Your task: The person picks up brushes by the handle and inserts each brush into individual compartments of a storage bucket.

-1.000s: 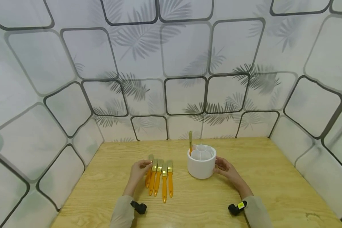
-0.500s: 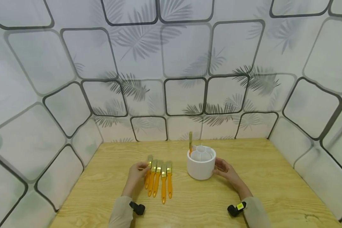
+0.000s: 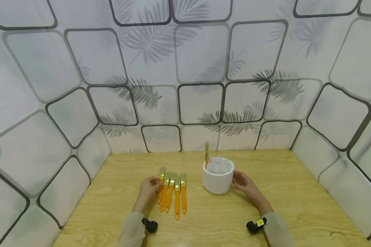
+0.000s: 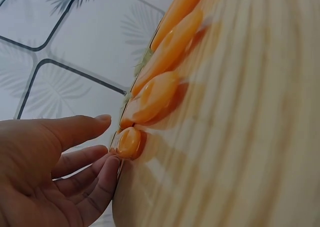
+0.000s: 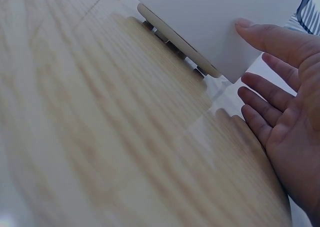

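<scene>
Several paintbrushes (image 3: 177, 204) with orange handles and pale bristles lie side by side on the table, bristles toward the back wall. My left hand (image 3: 147, 191) is at the leftmost paintbrush (image 3: 159, 196). In the left wrist view its fingers are at that brush's handle end (image 4: 130, 143) and the thumb stands apart from them. To the right stands a round white holder (image 3: 217, 183) with compartments; one paintbrush (image 3: 206, 151) stands in its left side, bristles up. My right hand (image 3: 248, 185) rests against the holder's right side, thumb (image 5: 250, 29) on its wall, fingers extended.
The light wood table (image 3: 216, 223) reaches to patterned walls (image 3: 201, 103) at the back and both sides. Black wrist cameras (image 3: 149, 225) sit on both sleeves. In the right wrist view the holder's base (image 5: 175, 39) shows a narrow gap above the table.
My left hand has shifted slightly left and its fingers have moved a little at the leftmost paintbrush. The holder and right hand look the same.
</scene>
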Action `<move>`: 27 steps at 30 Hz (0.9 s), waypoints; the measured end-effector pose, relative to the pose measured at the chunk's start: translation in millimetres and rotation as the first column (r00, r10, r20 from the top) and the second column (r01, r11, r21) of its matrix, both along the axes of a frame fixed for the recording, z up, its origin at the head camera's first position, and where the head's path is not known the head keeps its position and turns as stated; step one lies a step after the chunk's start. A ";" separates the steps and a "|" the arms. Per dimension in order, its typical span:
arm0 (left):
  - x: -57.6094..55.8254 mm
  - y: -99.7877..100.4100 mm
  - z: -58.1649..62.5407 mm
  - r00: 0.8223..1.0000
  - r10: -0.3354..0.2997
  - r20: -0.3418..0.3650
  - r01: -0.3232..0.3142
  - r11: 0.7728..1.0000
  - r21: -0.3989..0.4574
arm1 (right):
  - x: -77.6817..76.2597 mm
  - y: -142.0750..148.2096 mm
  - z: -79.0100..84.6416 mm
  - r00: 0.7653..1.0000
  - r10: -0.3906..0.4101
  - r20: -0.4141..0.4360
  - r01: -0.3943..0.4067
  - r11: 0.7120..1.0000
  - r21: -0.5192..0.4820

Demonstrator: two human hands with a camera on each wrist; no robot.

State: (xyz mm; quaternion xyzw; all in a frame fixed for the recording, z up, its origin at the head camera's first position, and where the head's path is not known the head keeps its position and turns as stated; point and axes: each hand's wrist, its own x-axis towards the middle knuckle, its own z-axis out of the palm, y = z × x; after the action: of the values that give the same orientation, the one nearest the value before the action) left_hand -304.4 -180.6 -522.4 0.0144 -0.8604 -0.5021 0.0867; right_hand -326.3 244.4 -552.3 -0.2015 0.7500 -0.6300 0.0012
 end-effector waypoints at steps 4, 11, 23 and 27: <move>1.0 1.3 1.5 1.000 0.015 0.013 -0.014 1.000 -0.027 | 0.2 0.2 1.3 1.000 -0.002 0.014 0.002 1.000 0.009; 3.8 3.5 3.0 0.999 0.043 0.019 -0.042 0.998 -0.046 | 2.5 0.5 0.8 1.000 0.002 0.029 -0.003 1.000 0.015; 5.9 5.5 4.2 0.998 0.067 -0.003 -0.067 0.994 -0.090 | -1.8 -0.1 -1.2 1.000 0.011 -0.003 -0.011 1.000 -0.007; 6.7 5.9 4.9 0.998 0.062 0.016 -0.060 0.992 -0.107 | -1.4 0.2 -1.3 1.000 0.021 -0.002 -0.021 1.000 0.003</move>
State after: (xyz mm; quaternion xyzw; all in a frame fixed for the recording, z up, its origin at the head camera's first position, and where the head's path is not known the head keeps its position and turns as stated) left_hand -297.7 -174.7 -517.5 0.0407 -0.8859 -0.4524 0.0945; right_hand -327.7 244.6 -553.6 -0.2100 0.7487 -0.6287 0.0071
